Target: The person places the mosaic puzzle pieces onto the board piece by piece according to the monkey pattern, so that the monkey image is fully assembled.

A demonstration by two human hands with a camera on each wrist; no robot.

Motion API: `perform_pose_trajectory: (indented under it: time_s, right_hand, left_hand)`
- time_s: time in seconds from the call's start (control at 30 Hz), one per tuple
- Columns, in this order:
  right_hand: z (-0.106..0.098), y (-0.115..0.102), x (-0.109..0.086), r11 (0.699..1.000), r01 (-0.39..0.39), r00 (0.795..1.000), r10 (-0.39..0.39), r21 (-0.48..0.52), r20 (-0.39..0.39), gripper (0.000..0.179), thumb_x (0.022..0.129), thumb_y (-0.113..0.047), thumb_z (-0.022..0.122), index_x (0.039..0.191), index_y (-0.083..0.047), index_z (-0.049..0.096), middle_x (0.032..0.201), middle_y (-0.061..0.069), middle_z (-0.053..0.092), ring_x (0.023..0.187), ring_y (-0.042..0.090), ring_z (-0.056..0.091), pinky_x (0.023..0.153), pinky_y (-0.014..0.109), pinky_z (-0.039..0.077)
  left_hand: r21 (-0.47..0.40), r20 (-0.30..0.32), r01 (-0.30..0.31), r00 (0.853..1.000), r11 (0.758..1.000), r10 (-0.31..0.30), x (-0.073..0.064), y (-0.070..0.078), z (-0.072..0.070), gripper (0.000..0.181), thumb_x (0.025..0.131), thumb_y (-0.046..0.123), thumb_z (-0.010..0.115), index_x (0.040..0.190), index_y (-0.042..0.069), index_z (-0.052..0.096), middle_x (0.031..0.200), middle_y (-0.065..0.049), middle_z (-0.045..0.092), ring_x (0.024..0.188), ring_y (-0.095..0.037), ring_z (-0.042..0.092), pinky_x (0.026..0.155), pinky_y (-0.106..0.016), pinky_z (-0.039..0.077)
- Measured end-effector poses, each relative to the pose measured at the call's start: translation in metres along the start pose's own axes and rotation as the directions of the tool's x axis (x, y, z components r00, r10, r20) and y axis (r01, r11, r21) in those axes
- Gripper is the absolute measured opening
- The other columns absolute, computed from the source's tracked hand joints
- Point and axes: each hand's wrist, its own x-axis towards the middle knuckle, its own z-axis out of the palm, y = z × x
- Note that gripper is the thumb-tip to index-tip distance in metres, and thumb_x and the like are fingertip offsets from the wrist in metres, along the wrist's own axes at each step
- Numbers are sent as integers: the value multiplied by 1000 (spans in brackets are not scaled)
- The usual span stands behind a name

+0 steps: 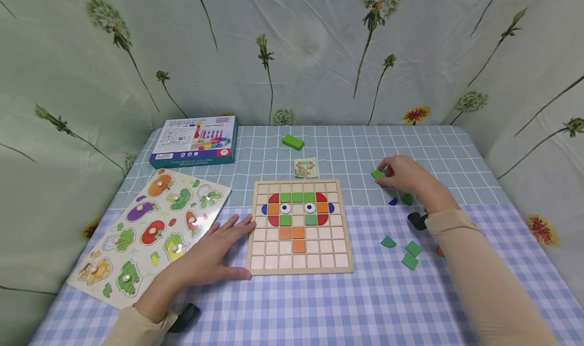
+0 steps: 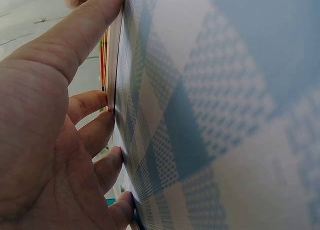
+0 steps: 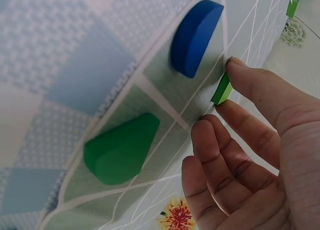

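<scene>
The right hand (image 1: 403, 174) pinches a green piece (image 1: 376, 174), best held by its edges, while the left hand (image 1: 215, 252), fingers outspread, should lightly steady the board (image 1: 301, 272).

A lane of checked cloth (image 1: 365, 244) between the wooden grid board (image 1: 347, 237) and the green quarter-circle tile (image 1: 388, 242) lets a hand through, back to the right hand (image 1: 403, 176), which pinches a green tile (image 1: 377, 174). Nearer the front, a blue half-disc (image 1: 393, 202) and a rounded green piece (image 1: 407, 199) leave only a slim gap. The left hand (image 1: 214, 257) bars the passage between the board and the vegetable puzzle (image 1: 141, 253). Behind the board, a picture card (image 1: 305, 167) and a green block (image 1: 293, 142) stand in the way. In front, the cloth gives wide room.
</scene>
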Motion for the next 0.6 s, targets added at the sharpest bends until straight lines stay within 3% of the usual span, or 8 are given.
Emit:
perform_pose_trajectory:
  time_s: [0.6]
  right_hand:
    - [4,-6,2,999,-25,1000,25,21,-6,33,97,-6,74,125,11,71,113,26,74,102,35,71,95,54,60]
  left_hand:
    - [3,0,5,1000,1000,-5,0,0,0,108,79,64,87,168,26,39,179,1,29,168,-40,19,131,-74,8]
